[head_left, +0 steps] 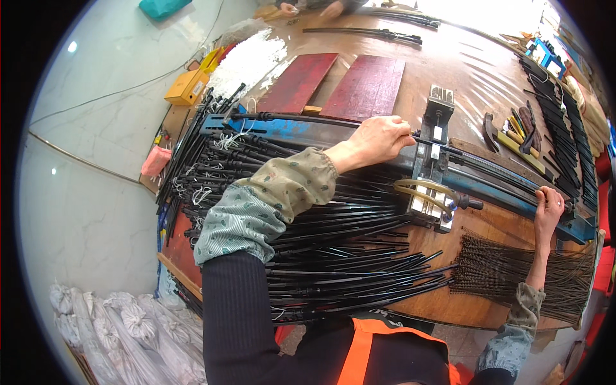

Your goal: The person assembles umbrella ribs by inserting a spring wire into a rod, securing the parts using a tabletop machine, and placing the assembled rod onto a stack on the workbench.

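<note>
Centre of frame: our left hand (380,139) reaches across the bench, fingers curled together and clamped on a thin black rod (289,117) that runs leftward along the blue rail (301,131). The rod lies on top of the rail, its far end near the upper left of the bench.

Right of centre: a metal jig (435,160) sits across the rail, with a pale looped handle (423,189) at its near end.

Right edge: our right hand (550,208) rests on the rail's right end, fingers bent over a black part there; we cannot tell whether they grip it.

Lower centre: a big heap of black rods (333,256) fans out under our left forearm. Lower right: a bundle of thin brown wires (513,276) lies on the table (475,237), just under the right wrist.

Upper centre: two red boards (333,83) lie side by side. Upper left: a yellow box (187,86) beside a pile of white pieces (247,61). Top edge: another person's hands (311,9), well apart from ours.
</note>
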The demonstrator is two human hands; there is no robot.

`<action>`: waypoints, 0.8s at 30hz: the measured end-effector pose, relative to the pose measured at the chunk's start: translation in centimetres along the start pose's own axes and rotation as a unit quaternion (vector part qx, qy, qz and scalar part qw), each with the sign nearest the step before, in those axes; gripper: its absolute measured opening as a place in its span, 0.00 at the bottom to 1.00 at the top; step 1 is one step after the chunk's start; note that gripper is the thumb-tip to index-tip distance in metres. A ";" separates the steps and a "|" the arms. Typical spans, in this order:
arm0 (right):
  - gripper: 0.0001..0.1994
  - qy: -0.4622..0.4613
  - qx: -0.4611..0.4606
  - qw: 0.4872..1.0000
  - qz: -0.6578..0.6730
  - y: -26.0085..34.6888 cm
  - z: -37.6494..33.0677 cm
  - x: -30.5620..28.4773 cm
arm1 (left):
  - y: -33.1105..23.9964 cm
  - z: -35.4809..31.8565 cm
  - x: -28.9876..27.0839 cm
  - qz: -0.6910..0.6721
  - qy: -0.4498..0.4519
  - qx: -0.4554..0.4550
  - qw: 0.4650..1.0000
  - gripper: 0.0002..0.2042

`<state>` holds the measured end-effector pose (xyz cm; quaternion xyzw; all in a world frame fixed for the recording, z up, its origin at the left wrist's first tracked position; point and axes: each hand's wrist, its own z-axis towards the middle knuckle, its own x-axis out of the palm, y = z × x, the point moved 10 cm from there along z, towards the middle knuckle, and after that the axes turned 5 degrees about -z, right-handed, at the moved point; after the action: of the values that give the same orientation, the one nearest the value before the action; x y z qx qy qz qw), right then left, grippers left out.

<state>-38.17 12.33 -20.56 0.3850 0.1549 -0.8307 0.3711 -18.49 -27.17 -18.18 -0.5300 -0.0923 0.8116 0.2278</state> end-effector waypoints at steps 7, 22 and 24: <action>0.09 -0.001 0.016 1.000 0.000 -0.8 -0.4 -0.1 | -0.3 0.5 -0.2 -0.035 -0.021 -0.029 0.999 0.10; 0.11 0.024 0.043 0.998 0.046 3.5 -0.3 -1.7 | -1.1 0.4 0.7 -0.006 -0.025 0.057 0.998 0.09; 0.11 0.003 -0.020 0.999 0.026 8.2 0.2 -2.9 | -0.9 1.1 1.6 0.010 0.018 0.064 0.998 0.09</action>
<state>-31.06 8.10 -18.01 0.3836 0.1620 -0.8165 0.3999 -19.77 -25.51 -18.71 -0.5295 -0.0312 0.8085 0.2551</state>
